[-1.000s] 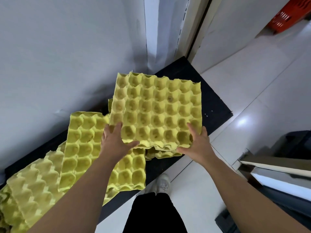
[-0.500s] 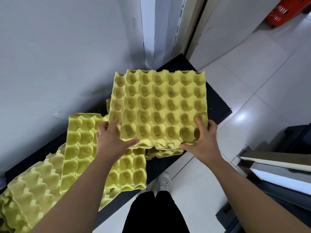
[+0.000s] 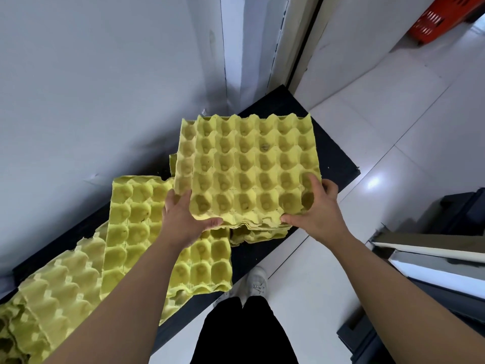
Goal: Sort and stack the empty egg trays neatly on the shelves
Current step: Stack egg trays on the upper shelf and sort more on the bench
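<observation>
Two hands clamped on one yellow moulded-pulp egg tray (image 3: pixel 249 166), cups up.

- L hand (image 3: pixel 183 219): gripping near-left corner, thumb run along near edge, fingers laid over corner cups.
- R hand (image 3: pixel 317 214): gripping near-right corner, thumb at near edge, fingers curled over outer cups.

Held approx. level and approx. square to the flat black shelf (image 3: pixel 338 164) below.

Directly under the grip: short stack of matching yellow trays (image 3: pixel 262 235), near edge showing just below both thumbs. Cannot tell whether held tray is touching that stack or just clear of it. Layering visible at held near edge; possibly more than one nested tray in hand, qty not readable.

Outboard of L hand: second pile of yellow trays (image 3: pixel 131 214), skewed, partly hidden by L forearm. Further out, past L elbow: loose heap of yellow trays (image 3: pixel 60 290), overlapping, unaligned.

Status (est.): early to mid stage.
- Done: one small stack started under the grip.
- In hand: seating and aligning current tray.
- Left to do: second pile and loose heap, i.e. most of the stock in view.

Next step, probably: lower, nest cups into cups, square near edges w/ thumbs. Risk: misregistered cups, leaning stack.

Outboard of R hand, not task-related: white tiled floor (image 3: pixel 393 166); red plastic crate (image 3: pixel 433 22) far beyond.
</observation>
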`<state>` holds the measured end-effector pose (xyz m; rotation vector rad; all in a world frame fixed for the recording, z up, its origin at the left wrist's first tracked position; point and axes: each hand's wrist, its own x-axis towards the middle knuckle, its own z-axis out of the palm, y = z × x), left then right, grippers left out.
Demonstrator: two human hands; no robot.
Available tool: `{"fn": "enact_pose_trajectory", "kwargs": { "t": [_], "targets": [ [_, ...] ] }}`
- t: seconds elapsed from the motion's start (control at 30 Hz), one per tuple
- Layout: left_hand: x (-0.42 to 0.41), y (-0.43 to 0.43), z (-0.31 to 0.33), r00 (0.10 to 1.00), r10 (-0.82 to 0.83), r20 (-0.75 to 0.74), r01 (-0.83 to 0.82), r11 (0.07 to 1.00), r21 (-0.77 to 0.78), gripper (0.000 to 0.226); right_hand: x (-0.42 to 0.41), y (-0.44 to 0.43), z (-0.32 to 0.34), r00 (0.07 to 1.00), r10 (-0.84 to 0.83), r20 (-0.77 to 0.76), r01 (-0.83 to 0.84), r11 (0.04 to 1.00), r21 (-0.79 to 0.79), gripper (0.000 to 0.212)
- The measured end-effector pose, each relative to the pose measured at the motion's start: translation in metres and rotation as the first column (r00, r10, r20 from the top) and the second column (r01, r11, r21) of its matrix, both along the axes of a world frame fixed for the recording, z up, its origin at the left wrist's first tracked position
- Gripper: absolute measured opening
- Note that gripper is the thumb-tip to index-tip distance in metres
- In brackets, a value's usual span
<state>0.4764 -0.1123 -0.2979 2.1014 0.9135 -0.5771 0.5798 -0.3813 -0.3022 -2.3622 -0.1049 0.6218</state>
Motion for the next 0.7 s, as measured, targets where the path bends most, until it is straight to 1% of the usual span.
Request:
{"fn": "enact_pose_trajectory", "kwargs": {
  "t": [0.17,0.27,0.33,0.4,0.53,0.7],
  "targets": [
    [-0.008,-0.007,0.001,0.987,0.074,0.141,-0.064,0.995,-0.075,0.112,-0.007,-0.001,0.004,0.999,-0.018,0.041,0.018,1.0,-0.003,0.114],
    [-0.01,-0.01,0.008,0.968,0.142,0.208,-0.105,0.978,-0.178,0.114,-0.009,-0.003,0.019,0.997,-0.022,0.07,0.022,1.0,-0.006,0.115],
    [-0.011,-0.011,0.016,0.957,0.171,0.236,-0.121,0.97,-0.212,0.115,-0.009,-0.004,0.036,0.996,-0.022,0.088,0.023,1.0,-0.004,0.114],
    [-0.013,-0.01,0.029,0.945,0.187,0.267,-0.135,0.97,-0.202,0.113,-0.01,-0.002,0.053,0.995,-0.033,0.096,0.031,0.999,0.027,0.113],
    [-0.022,-0.004,0.066,0.928,0.181,0.326,-0.147,0.981,-0.128,0.113,-0.018,0.005,0.093,0.992,-0.025,0.121,0.018,0.998,0.061,0.115],
    [-0.044,0.008,0.13,0.876,0.194,0.443,-0.198,0.98,-0.039,0.107,-0.037,0.025,0.152,0.978,0.023,0.206,-0.041,0.996,0.083,0.114]
  ]
}}
